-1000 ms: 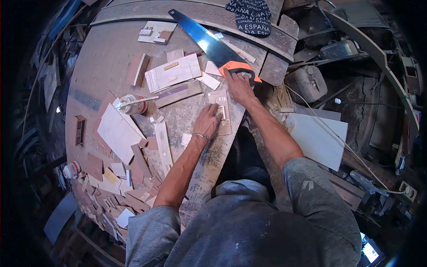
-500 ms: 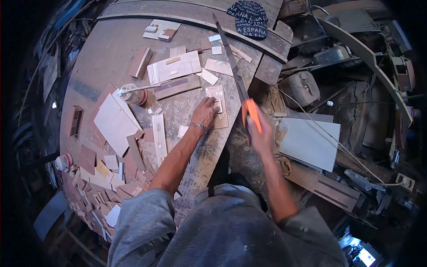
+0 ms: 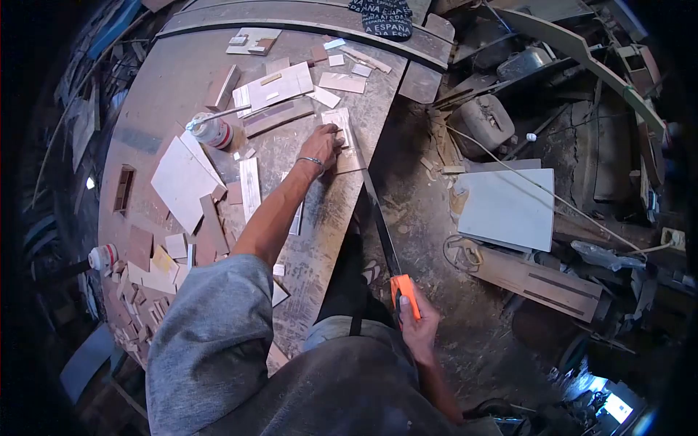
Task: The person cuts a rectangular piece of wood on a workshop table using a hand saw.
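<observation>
Workbench (image 3: 145, 109), one saw (image 3: 382, 225) in right grip (image 3: 421, 327).

One head-worn camera, one wide view, looking forward and steeply down from above the wearer's shirt (image 3: 342, 396), nearest the lens at bottom centre. Left hand (image 3: 321, 144) and right hand (image 3: 419, 327): both in frame, about arm's reach off. Workbench (image 3: 163, 87): seen from above, left and centre, its edge running diagonally. Floor (image 3: 429, 236): farther below, right. Patterned cap (image 3: 385, 18): far end, cut by top border. Periphery: curved, darkening at both sides.
</observation>
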Tool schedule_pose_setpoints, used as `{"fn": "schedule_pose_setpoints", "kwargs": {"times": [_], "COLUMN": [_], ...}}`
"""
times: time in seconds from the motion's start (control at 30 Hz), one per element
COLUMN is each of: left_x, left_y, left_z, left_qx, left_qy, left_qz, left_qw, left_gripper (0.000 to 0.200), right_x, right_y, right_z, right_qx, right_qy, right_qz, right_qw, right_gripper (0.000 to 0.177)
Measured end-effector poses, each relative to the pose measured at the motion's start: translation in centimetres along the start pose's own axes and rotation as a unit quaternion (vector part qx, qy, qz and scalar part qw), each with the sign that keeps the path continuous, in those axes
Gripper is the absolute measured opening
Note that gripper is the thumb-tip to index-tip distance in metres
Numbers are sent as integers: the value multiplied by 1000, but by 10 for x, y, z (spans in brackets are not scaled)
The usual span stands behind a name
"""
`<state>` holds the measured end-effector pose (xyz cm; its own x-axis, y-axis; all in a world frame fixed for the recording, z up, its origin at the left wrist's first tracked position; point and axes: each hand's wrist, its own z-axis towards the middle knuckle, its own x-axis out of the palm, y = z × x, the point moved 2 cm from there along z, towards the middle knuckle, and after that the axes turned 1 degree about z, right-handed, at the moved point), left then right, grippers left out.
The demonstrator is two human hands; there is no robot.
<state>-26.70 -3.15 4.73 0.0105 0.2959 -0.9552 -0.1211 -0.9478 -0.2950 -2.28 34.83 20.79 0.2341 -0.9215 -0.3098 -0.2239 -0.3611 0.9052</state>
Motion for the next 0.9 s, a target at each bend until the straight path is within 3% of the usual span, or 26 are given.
{"fn": "schedule_pose_setpoints", "kwargs": {"times": [0.13,0.33,0.53,0.9], "left_x": [4,34,35,15], "left_y": [4,21,23,12], "left_z": [-1,8,9,4], "left_qx": [13,1,-33,12], "left_qy": [-7,-50,-32,30], "left_qz": [-10,-5,-32,57], "left_qw": [1000,999,998,998], "left_gripper": [23,23,24,24], "right_x": [2,-13,-16,-21], "right_y": [-4,50,73,76], "right_z": [-1,11,11,-32], "right_qx": [-15,85,71,71], "right_qy": [-7,29,23,6], "right_qz": [-11,-35,-56,-54], "right_qw": [1000,995,996,996], "right_gripper": [40,41,38,36]}}
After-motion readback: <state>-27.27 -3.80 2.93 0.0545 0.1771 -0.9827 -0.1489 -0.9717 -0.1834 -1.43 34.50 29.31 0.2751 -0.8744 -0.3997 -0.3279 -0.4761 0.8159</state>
